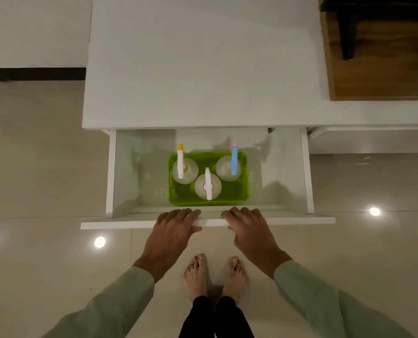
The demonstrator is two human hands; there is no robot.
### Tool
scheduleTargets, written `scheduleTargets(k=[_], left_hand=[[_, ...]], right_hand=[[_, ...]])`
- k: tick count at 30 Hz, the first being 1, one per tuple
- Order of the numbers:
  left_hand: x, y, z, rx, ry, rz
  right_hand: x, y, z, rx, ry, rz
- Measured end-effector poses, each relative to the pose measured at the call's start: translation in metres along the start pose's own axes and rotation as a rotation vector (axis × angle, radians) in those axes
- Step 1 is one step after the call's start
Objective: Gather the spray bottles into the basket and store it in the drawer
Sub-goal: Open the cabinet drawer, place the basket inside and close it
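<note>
Green basket (242, 191) sits mid-drawer near the front edge, holding three spray bottles (208, 186). Left hand (176, 224) and right hand (247, 224) rest flat and uncurled on the drawer (300, 220) front, gripping nothing. A hard shove could likely topple bottles or pinch fingertips.

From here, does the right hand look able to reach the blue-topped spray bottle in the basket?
Probably yes. The drawer is open, the blue-topped spray bottle stands uncovered in the green basket, and the right hand rests on the front edge nearby.

Three spray bottles (208, 184) in basket (237, 195), basket in open drawer (129, 172) below countertop (203, 69)
</note>
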State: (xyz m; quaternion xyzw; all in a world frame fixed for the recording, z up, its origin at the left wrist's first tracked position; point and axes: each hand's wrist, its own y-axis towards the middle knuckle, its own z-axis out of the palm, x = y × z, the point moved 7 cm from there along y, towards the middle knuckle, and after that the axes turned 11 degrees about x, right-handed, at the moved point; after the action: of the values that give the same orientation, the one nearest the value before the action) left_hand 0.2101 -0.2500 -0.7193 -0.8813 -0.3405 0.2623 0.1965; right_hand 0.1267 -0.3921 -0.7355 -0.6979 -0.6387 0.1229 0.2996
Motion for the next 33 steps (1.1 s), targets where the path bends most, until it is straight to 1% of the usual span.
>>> scheduleTargets(k=[2, 4, 6, 8, 12, 14, 18, 20, 24, 29, 33], left_hand=[[0.001, 0.009, -0.011, -0.034, -0.03, -0.018], [0.002, 0.017, -0.025, -0.103, -0.025, -0.032], [0.001, 0.025, -0.042, -0.203, 0.017, -0.026], [0.001, 0.036, -0.058, -0.269, 0.071, -0.023], [0.006, 0.064, -0.083, -0.311, 0.165, -0.032], [0.011, 0.079, -0.094, -0.299, 0.194, -0.035], [0.023, 0.106, -0.105, -0.236, 0.219, -0.024], [0.028, 0.113, -0.11, -0.241, 0.224, -0.027], [0.029, 0.124, -0.126, -0.356, 0.25, -0.045], [0.028, 0.136, -0.136, -0.463, 0.242, -0.046], [0.026, 0.144, -0.143, -0.564, 0.22, -0.036]], right_hand=[[-0.005, 0.009, -0.012, -0.044, -0.005, 0.01], [-0.009, 0.02, -0.025, -0.087, -0.019, 0.018], [-0.014, 0.032, -0.04, -0.129, -0.024, 0.034], [-0.018, 0.044, -0.058, -0.191, -0.028, 0.061], [-0.03, 0.065, -0.096, -0.362, -0.047, 0.076], [-0.036, 0.076, -0.111, -0.405, -0.075, 0.069], [-0.049, 0.103, -0.126, -0.335, -0.139, 0.083], [-0.053, 0.113, -0.129, -0.298, -0.172, 0.087], [-0.055, 0.123, -0.137, -0.303, -0.26, 0.109], [-0.053, 0.13, -0.152, -0.391, -0.348, 0.151], [-0.054, 0.137, -0.161, -0.461, -0.341, 0.142]])
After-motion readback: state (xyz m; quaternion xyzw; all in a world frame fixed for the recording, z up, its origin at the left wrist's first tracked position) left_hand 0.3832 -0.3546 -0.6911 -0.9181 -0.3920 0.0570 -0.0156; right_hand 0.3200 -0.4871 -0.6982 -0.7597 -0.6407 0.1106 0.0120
